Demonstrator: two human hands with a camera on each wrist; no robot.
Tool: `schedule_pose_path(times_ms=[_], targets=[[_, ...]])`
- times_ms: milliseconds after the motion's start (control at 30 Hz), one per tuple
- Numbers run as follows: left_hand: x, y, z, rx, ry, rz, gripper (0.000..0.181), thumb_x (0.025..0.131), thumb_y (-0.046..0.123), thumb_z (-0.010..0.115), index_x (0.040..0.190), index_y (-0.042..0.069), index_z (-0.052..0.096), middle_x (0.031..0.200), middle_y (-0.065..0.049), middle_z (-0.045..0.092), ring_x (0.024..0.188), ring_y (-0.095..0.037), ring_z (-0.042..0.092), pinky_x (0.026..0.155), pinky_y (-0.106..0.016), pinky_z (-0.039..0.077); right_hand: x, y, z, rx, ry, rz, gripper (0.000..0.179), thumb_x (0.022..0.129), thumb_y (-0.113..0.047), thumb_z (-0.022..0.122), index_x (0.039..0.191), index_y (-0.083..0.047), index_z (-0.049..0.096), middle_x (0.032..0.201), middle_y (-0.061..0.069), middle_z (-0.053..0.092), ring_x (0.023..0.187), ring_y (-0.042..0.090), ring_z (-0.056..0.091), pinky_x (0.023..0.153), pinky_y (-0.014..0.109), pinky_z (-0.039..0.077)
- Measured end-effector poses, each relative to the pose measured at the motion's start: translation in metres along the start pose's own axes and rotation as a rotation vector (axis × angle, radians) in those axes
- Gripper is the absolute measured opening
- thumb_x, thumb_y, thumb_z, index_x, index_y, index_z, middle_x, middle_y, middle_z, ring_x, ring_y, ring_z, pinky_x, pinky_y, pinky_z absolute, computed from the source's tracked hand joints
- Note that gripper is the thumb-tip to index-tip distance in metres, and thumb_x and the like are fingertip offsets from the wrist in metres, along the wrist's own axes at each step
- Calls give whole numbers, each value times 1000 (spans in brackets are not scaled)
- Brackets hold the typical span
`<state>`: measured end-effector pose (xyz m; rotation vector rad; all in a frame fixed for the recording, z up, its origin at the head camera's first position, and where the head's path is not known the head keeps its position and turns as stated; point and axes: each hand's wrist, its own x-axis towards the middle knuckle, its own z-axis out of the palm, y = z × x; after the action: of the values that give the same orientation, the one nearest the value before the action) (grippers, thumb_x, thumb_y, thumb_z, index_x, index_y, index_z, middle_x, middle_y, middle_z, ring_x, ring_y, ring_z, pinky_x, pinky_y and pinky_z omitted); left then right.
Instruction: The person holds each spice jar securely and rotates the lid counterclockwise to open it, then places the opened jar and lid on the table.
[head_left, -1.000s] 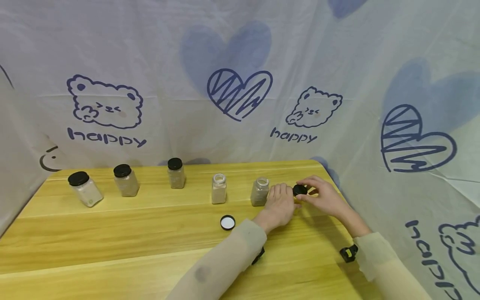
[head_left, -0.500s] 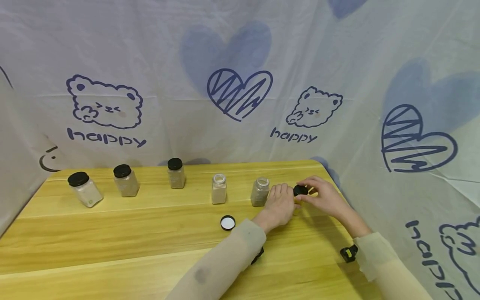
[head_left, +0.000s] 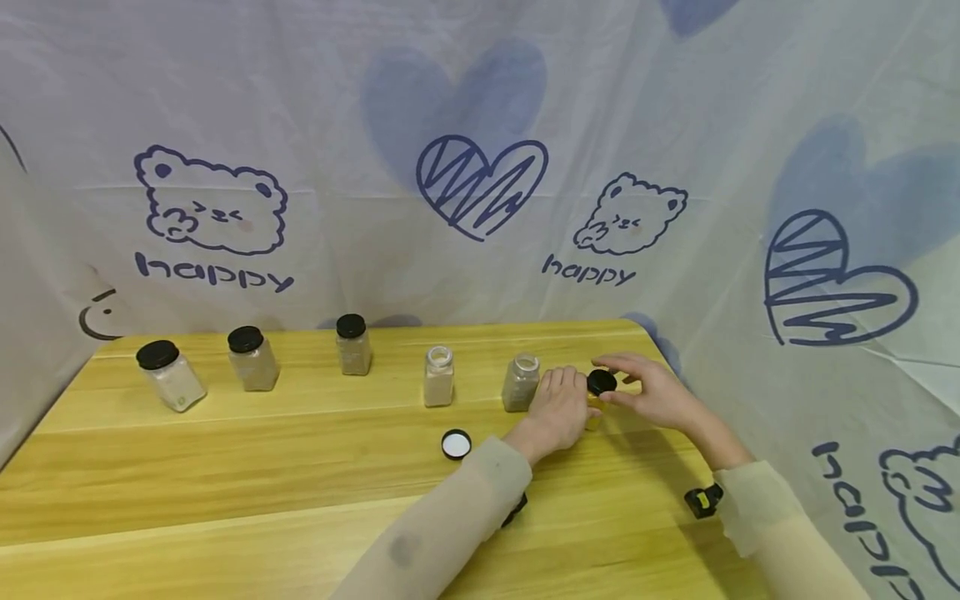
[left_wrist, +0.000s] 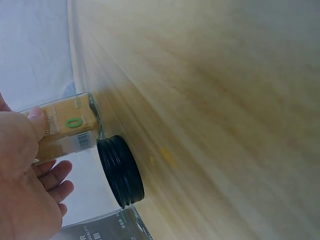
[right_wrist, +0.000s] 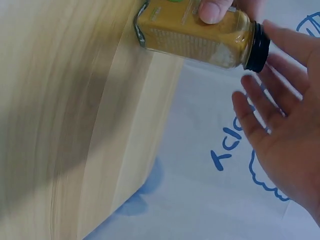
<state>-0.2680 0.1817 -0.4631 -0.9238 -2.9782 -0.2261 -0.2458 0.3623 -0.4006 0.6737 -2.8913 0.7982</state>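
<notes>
My left hand (head_left: 558, 408) grips a square glass spice jar of yellow-brown powder (right_wrist: 195, 32), standing upright at the table's right side. Its black lid (head_left: 602, 382) sits on the jar's top. Around that lid is my right hand (head_left: 652, 396), fingers spread and fairly straight; in the right wrist view the thumb touches the lid's edge, while the other fingers stand loosely beside it. Just left of my left hand stands an uncapped jar of greyish powder (head_left: 520, 385). A loose black lid (left_wrist: 120, 172) rests on the table between these two jars.
Another uncapped jar (head_left: 438, 379) stands further left, with an upturned black lid (head_left: 456, 445) in front. Three black-capped jars, a tall one (head_left: 352, 346), a middle one (head_left: 252, 360) and a leftmost one (head_left: 171, 377), line the wooden table (head_left: 225, 475). Printed cloth (head_left: 337, 100) hangs behind.
My right hand's fingers have loosened and spread from the black lid, moving slightly right, so more of the lid shows. The left hand keeps its grip on the jar.
</notes>
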Motion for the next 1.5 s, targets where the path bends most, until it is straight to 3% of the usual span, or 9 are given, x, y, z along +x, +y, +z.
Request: schedule_pose_path(times_ms=[200, 433, 700, 900, 1000, 1233, 1400, 1500], targets=[[-5, 0, -3, -1, 10, -1, 51, 104, 58, 47, 132, 14, 50, 120, 1, 47, 121, -17, 44, 113, -33, 33, 3, -4, 3, -27, 62, 60, 48, 91, -24, 84, 129, 2, 68, 126, 19, 65, 105, 35, 63, 87, 52, 56], [-4, 1, -4, -17, 18, -7, 53, 104, 57, 49, 134, 13, 50, 123, 0, 49, 124, -18, 45, 115, -34, 32, 4, -5, 5, -71, 54, 57, 43, 90, -22, 85, 123, 1, 71, 117, 16, 67, 100, 32, 63, 84, 50, 57], [-2, 0, -3, -5, 22, -7, 53, 104, 56, 50, 134, 13, 51, 125, -1, 50, 126, -18, 45, 115, -34, 33, 5, -6, 1, -67, 5, 26, 41, 92, -18, 82, 127, -1, 70, 120, 14, 67, 106, 32, 64, 86, 51, 55], [-4, -1, -4, -1, 17, -1, 54, 105, 56, 49, 136, 12, 50, 128, -2, 50, 126, -18, 46, 116, -34, 32, 4, -7, -3, -41, -40, -21, 45, 91, -4, 79, 134, -1, 67, 131, 19, 65, 119, 41, 62, 91, 59, 54], [-4, -1, -3, -5, 20, 2, 53, 105, 55, 49, 135, 12, 50, 127, -1, 50, 125, -18, 46, 116, -34, 32, 4, -7, -3, -31, -40, -12, 47, 92, -5, 78, 137, -1, 64, 135, 21, 63, 121, 43, 60, 93, 60, 53], [-5, -1, -4, -18, 27, 2, 48, 105, 55, 51, 131, 14, 52, 124, 0, 50, 121, -17, 46, 114, -34, 34, 6, -10, 1, -9, 32, 94, 47, 95, -22, 79, 131, 3, 65, 126, 21, 62, 104, 34, 64, 87, 49, 57], [-6, -1, -5, -6, 24, 2, 50, 105, 57, 49, 131, 14, 52, 124, 0, 50, 122, -17, 46, 114, -33, 34, 8, -10, 4, -42, 38, 92, 37, 93, -20, 82, 121, 3, 71, 112, 16, 65, 94, 26, 65, 78, 37, 58], [-5, -1, -5, -11, 19, 1, 50, 105, 56, 49, 132, 14, 51, 125, -1, 50, 123, -18, 46, 114, -34, 33, 8, -10, 4, -37, 33, 73, 34, 92, -17, 82, 119, 3, 72, 111, 15, 66, 93, 25, 64, 77, 35, 58]])
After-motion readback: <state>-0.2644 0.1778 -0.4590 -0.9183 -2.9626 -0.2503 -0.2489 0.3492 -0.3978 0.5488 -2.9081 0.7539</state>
